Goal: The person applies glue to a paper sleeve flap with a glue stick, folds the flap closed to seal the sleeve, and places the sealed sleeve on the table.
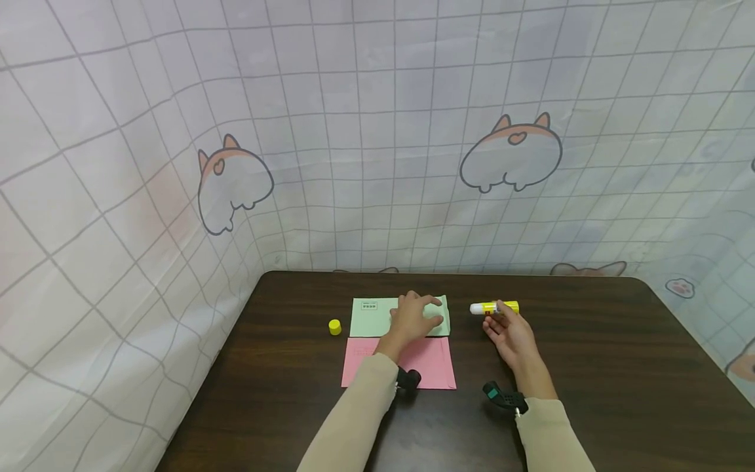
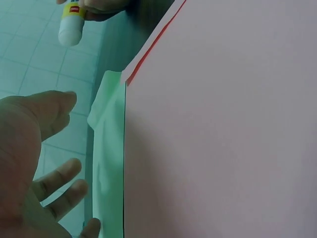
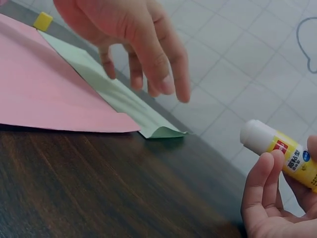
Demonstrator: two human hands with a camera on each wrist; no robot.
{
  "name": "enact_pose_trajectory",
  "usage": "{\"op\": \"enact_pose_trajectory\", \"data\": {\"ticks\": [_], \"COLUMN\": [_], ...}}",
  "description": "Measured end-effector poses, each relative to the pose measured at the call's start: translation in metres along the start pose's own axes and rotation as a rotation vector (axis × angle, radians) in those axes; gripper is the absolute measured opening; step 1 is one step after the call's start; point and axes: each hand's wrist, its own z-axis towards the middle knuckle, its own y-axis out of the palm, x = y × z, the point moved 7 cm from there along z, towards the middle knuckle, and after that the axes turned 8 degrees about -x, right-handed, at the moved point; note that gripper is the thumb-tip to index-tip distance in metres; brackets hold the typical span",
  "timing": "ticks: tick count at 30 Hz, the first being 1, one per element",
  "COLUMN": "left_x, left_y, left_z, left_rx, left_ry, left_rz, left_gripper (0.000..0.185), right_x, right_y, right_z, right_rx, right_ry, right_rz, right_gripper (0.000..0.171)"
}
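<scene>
Dark counter [image 1: 590,341]: I see L hand [image 1: 413,318] flat, fingers spread on green envelope [image 1: 368,316]. R hand [image 1: 510,334] pinches uncapped glue stick [image 1: 494,307], lying crosswise, tip twd envelope, just right of it.

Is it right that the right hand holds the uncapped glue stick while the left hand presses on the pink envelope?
Not quite: in the head view the left hand rests on the green envelope, not the pink envelope. The right hand does hold the uncapped glue stick.

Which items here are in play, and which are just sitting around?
In play:
- glue stick, uncapped, held in right hand
- green envelope, left hand over it

Lying about:
- pink envelope, next to the green one
- yellow cap on the table
</scene>
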Motion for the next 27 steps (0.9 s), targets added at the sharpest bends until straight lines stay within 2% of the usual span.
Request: {"op": "enact_pose_trajectory", "data": {"ticks": [5,12,16,21,27], "left_x": [0.003,0.011,0.015,0.016,0.015], "left_y": [0.008,0.015,0.019,0.022,0.023], "left_z": [0.004,0.010,0.012,0.013,0.015], "left_rx": [-0.056,-0.117,-0.148,-0.162,-0.144], "left_ry": [-0.014,-0.032,-0.056,-0.090,-0.102], "left_rz": [0.031,0.164,0.207,0.229,0.224], "left_gripper": [0.043,0.054,0.056,0.054,0.049], "right_x": [0.001,0.000,0.001,0.001,0.000], "right_y": [-0.002,-0.003,-0.002,-0.001,-0.001], "right_z": [0.002,0.003,0.002,0.002,0.002], "right_rx": [-0.007,-0.008,-0.007,-0.009,-0.008], "right_ry": [0.006,0.003,0.007,0.010,0.008], "right_rz": [0.032,0.031,0.035,0.039,0.024], "right_gripper": [0.012,0.012,0.013,0.014,0.013]}}
